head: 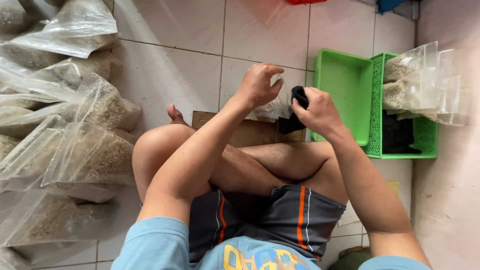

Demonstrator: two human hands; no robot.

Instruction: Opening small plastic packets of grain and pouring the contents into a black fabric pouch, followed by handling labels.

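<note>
A small clear bag (274, 107) with some grain-like filling is pinched at its top by the left hand (257, 85), whose fingers are bent around the plastic. It is held above a wooden board (250, 132) on the tiled floor (170, 75). The right hand (317, 111) is closed around a black object (296, 107), just beside the bag. To the right, a green tray (342, 90) is seen with nothing inside, and next to it a green basket (400, 145) holds dark material and filled clear bags (422, 82). At the left, many filled bags (65, 130) are piled.
</note>
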